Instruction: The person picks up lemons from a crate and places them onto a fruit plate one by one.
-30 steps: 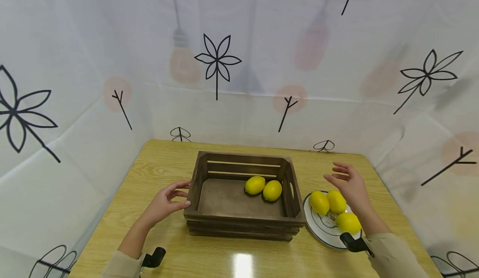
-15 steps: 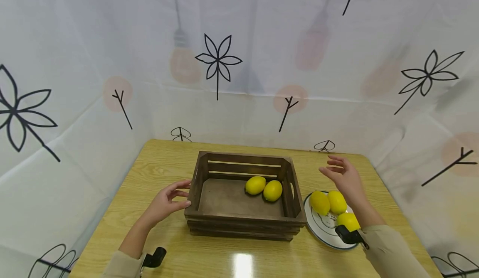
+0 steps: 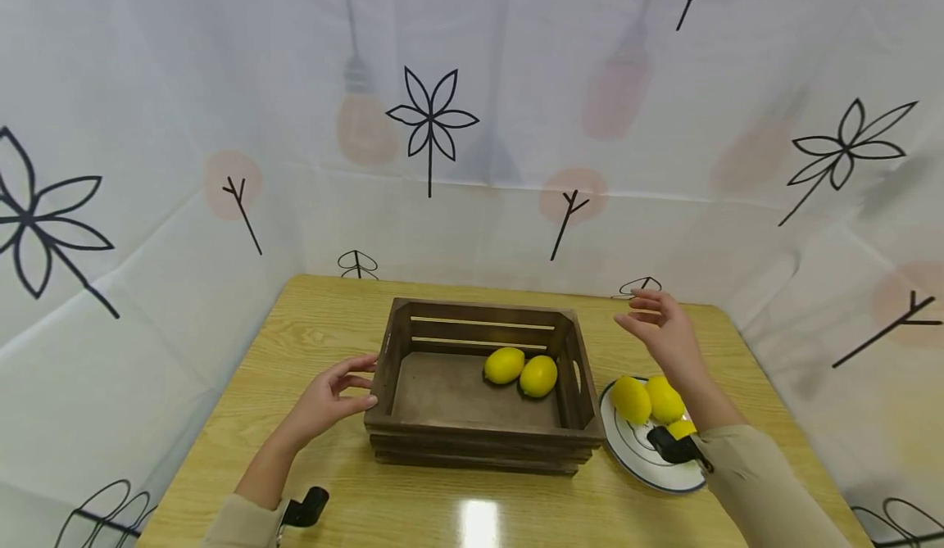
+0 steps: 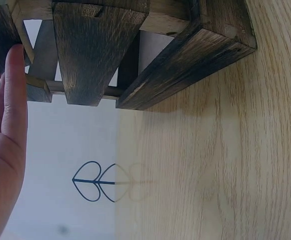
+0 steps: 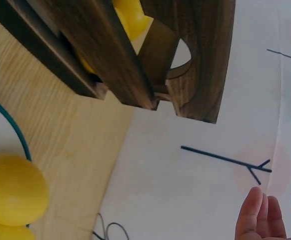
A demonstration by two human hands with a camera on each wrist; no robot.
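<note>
A brown slatted wooden crate (image 3: 472,429) stands on the table with two lemons (image 3: 505,365) lying at the right side of its inside. My left hand (image 3: 328,400) is at the crate's left end, fingertips and thumb against the wood, fingers loosely extended. In the left wrist view a straight finger (image 4: 15,95) reaches up to the slats. Right of the crate, my right hand (image 3: 664,335) is raised with relaxed, spread fingers and holds nothing. Below it, a white plate (image 3: 642,468) with a blue rim carries three lemons (image 3: 630,400), one partly hidden by my wrist.
The light wood table (image 3: 324,319) is enclosed by white hanging cloth (image 3: 472,237) with black plant drawings. Each wrist carries a black camera mount (image 3: 306,507). An oval handle hole (image 5: 183,55) opens in the crate's right end.
My right hand has moved up and to the left, away from over the plate toward the back of the table. The left hand, crate and lemons keep their places.
</note>
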